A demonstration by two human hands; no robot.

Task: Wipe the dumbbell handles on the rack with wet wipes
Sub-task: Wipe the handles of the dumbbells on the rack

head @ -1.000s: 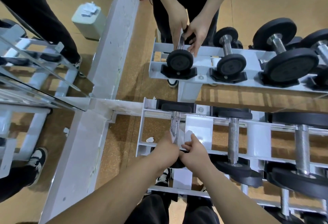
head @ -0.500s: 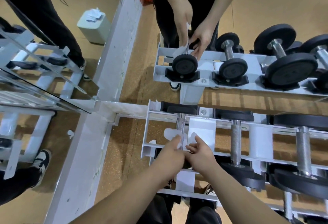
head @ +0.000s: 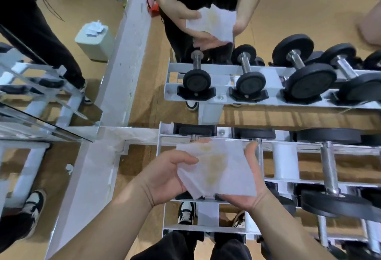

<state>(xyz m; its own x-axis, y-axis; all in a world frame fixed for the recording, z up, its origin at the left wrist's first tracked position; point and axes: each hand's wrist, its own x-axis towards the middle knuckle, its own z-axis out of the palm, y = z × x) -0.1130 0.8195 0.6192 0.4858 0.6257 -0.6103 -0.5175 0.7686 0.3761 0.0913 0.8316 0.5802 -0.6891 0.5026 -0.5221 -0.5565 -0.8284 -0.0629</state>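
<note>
Both hands hold a thin white wet wipe (head: 218,169), marked down its middle with a yellow-brown stain, spread open above the left end of the white metal dumbbell rack (head: 206,228). The left hand (head: 165,177) pinches the sheet's left edge with curled fingers and thumb. The right hand (head: 245,198) lies palm-up under the lower right corner with its thumb raised against the right edge; its fingers are hidden beneath the sheet. The wet wipe covers most of the leftmost small dumbbell, of which only the far black rubber head (head: 195,130) shows. The next knurled chrome dumbbell handle (head: 259,162) stands just beside the right thumb, and a thicker chrome handle (head: 329,167) lies further right. The sheet looks limp, damp and very light, likely to cling, bunch or tear if pulled hard, so it is best refolded to a clean face and wrapped around a bar under the palm. The dumbbells themselves look heavy and sit steady in their cradles, so rubbing should not shift them.
</note>
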